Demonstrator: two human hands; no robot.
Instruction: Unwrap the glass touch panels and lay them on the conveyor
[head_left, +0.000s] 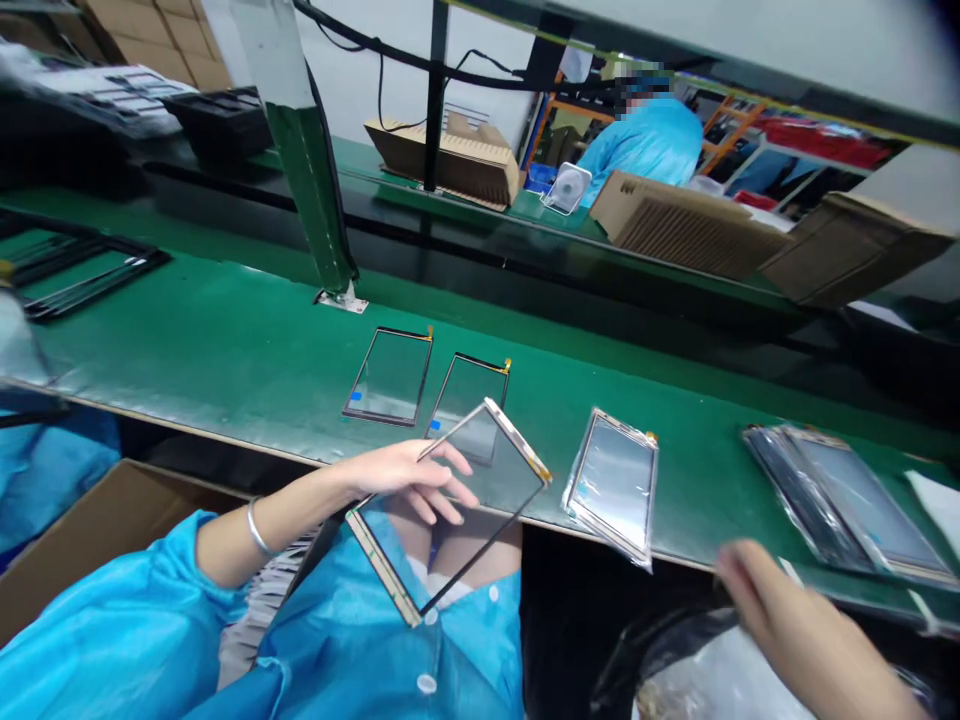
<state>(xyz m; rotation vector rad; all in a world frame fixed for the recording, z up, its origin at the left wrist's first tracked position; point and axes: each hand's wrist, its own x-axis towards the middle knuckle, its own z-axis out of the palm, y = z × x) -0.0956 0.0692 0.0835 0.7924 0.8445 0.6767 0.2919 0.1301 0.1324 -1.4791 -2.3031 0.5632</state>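
Observation:
My left hand (409, 478) holds a clear glass panel (480, 500) with a thin gold-edged frame, tilted over my lap, fingers curled along its upper left edge. My right hand (780, 610) hangs low at the right over crumpled clear plastic (697, 680); it is blurred by motion and its fingers cannot be made out. Two bare glass panels (390, 376) (469, 395) lie side by side on the green bench (225, 350). A panel wrapped in plastic film (613, 485) lies to their right. A stack of wrapped panels (847, 500) rests further right.
A green post (311, 170) stands on the bench at the back left. Cardboard boxes (450, 155) (690, 225) sit on the far shelf, where a person in a blue coat (645, 135) works. Black frames (82, 270) lie at the far left. A cardboard box (97, 520) stands by my left arm.

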